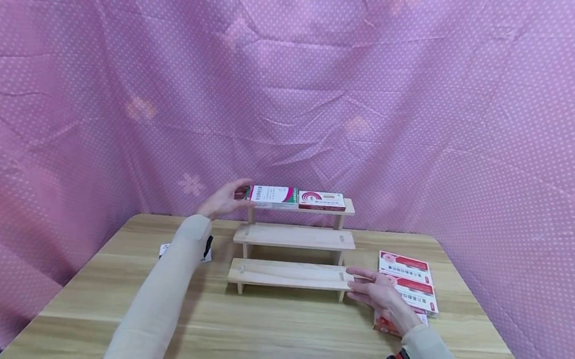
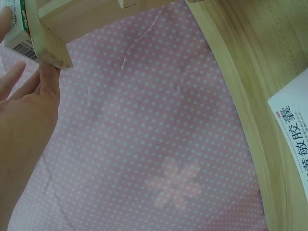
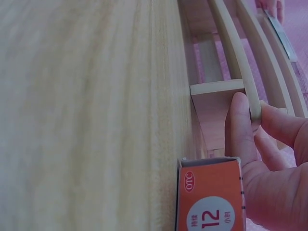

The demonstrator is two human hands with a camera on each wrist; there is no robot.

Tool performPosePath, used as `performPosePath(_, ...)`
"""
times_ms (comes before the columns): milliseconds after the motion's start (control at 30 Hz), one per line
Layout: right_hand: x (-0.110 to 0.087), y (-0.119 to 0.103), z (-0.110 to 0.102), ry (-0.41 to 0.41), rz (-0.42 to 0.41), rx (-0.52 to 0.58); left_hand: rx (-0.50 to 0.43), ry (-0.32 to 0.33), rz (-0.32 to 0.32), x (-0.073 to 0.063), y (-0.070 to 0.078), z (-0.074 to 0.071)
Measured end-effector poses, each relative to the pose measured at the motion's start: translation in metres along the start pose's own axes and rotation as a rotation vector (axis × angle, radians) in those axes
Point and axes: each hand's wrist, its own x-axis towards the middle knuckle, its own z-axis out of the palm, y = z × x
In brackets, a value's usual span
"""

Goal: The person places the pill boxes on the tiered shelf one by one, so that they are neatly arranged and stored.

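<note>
Paper-white flat box with black letters [image 2: 293, 120] lies on the light brown wood table [image 1: 253, 336] at our far left, partly hidden by our pale sleeve [image 1: 159, 299]. Next comes our left hand [image 1: 226, 198], at the left end of the top step of the pale wooden three-step stand [image 1: 294, 237]. One finger touches that end from below, but we cannot tell if the whole hand grips it. Just beside this hand, on the top step, sits a white, green and pink box [image 1: 272, 195]. To its right, on the same step, is a white and dark red box [image 1: 322, 201]. The stand is between our two hands, which are well apart. Our right hand [image 1: 382, 296] pinches the right end of the bottom step, with fingers on both sides of the board. Near that hand, on the table, is a bright orange box with a white circle [image 3: 209, 202]. Two flat white and red boxes [image 1: 405, 267] lie on the table beside it, partly behind our hand.
</note>
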Motion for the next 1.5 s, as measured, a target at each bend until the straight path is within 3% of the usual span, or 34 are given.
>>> performPosePath(200,-0.001,0.0,-0.001,-0.031,-0.012,0.001,-0.011,0.003,0.007,0.002,-0.001,0.002)
performPosePath(467,0.0,0.0,0.0,-0.012,-0.004,0.0,-0.037,0.009,-0.007,0.002,0.0,0.002)
performPosePath(833,0.0,-0.001,0.0,-0.009,-0.007,-0.021,-0.005,0.005,-0.01,0.001,0.0,0.001)
performPosePath(1133,0.0,0.0,0.001,-0.014,-0.011,0.004,0.011,-0.007,0.072,0.0,-0.004,0.002)
performPosePath(1500,0.0,0.001,0.0,0.014,-0.003,-0.019,-0.007,-0.023,-0.002,-0.003,0.006,0.002)
